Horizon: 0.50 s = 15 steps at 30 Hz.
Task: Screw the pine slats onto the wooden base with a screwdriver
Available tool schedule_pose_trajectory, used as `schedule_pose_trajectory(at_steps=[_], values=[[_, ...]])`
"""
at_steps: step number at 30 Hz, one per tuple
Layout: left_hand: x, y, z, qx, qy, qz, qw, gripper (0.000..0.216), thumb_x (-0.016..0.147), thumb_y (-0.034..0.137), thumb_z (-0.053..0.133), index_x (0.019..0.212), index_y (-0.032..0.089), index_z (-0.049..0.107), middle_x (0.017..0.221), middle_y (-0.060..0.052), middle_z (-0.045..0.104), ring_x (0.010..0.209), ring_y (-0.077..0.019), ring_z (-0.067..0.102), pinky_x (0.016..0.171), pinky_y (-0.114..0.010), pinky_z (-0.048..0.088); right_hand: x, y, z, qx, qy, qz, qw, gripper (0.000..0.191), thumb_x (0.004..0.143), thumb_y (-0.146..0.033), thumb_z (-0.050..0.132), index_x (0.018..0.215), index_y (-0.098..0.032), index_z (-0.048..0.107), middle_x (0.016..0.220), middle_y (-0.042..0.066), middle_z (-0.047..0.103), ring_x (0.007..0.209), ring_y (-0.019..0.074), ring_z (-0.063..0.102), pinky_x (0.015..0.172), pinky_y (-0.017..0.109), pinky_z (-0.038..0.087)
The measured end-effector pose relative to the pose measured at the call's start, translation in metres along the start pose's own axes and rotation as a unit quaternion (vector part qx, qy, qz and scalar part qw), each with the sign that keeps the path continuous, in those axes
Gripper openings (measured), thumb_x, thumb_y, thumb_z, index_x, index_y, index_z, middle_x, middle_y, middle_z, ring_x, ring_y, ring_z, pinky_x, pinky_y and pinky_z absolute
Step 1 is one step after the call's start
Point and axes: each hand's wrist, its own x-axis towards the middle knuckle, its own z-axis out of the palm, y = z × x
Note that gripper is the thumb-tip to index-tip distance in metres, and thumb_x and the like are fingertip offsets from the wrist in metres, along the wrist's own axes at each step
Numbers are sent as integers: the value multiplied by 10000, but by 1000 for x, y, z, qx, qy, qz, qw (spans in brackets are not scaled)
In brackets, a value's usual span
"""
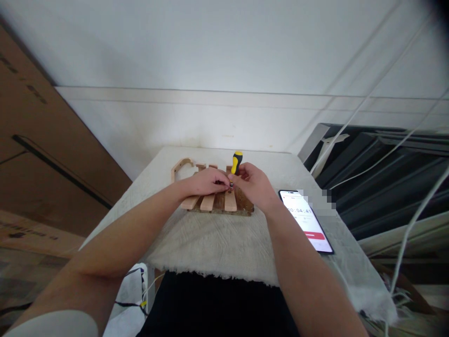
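Note:
A yellow and black screwdriver (236,163) stands nearly upright, its tip down at a pale wooden slat (230,202). My right hand (255,185) is closed on it, thumb and fingers low around the handle and shaft. My left hand (206,181) lies across the slats, its fingertips pinched together beside the screwdriver's tip. Whatever those fingertips hold is hidden. More slats (207,203) lie side by side on a darker brown board (245,213). A curved wooden piece (180,164) rests behind my left hand.
A phone (305,220) showing a running timer lies at the right on the cloth-covered table (210,243). The white wall (210,121) rises behind the table. A large cardboard box (52,140) stands at the left; dark panels (379,173) and white cables (414,215) are at the right.

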Motion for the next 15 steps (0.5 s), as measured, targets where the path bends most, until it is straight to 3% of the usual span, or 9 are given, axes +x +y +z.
schedule_pose_trajectory(at_steps=[4,11,15], values=[[0,0,0,10,3,-5,1000,155,844,179,568,772,134,698,746,-13,678,686,-102,591,658,-191,419,-3,-2,4,-40,49,32,997,352,675,-475,727,787,-221,511,716,8,604,633,158,527,582,304,396],[1,-1,0,11,-4,19,1000,164,865,162,545,820,125,698,855,-49,705,763,-118,622,713,-198,432,-5,-4,-3,-21,-58,3,998,238,809,-431,598,865,-201,623,820,56,674,732,197,600,650,334,426],[0,-1,0,29,-9,-8,1000,167,867,170,549,793,121,691,802,-37,693,718,-113,615,683,-194,425,-2,-3,3,-62,-2,31,998,319,721,-489,694,809,-195,609,755,57,658,672,200,578,606,332,410]])
